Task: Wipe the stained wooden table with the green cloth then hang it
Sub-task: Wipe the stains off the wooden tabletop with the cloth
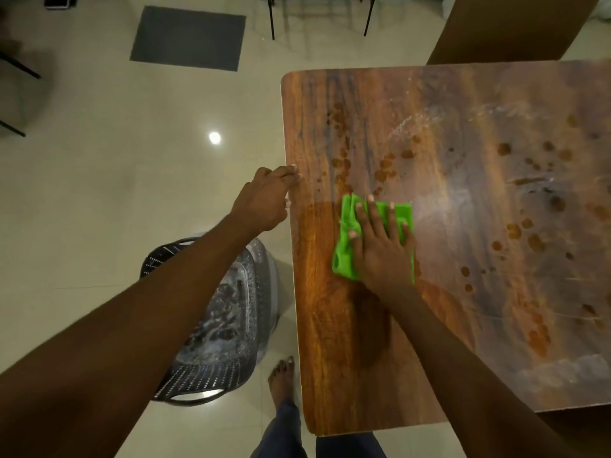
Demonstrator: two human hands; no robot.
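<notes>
The wooden table point(330, 342) fills the right half of the view, spotted with brown stains point(344, 163) in its middle and to the right. The folded green cloth point(344, 256) lies flat on the table near its left side. My right hand point(380, 246) presses down on the cloth, palm flat and fingers spread. My left hand point(264, 201) rests at the table's left edge, fingertips curled against the rim, with nothing in it. The wood below the cloth looks darker and wet.
A dark perforated basket point(205, 375) stands on the tiled floor left of the table, under my left forearm. My bare foot point(281, 378) is beside the table's near corner. A grey mat point(188, 38) and black chair legs point(271, 18) lie farther off.
</notes>
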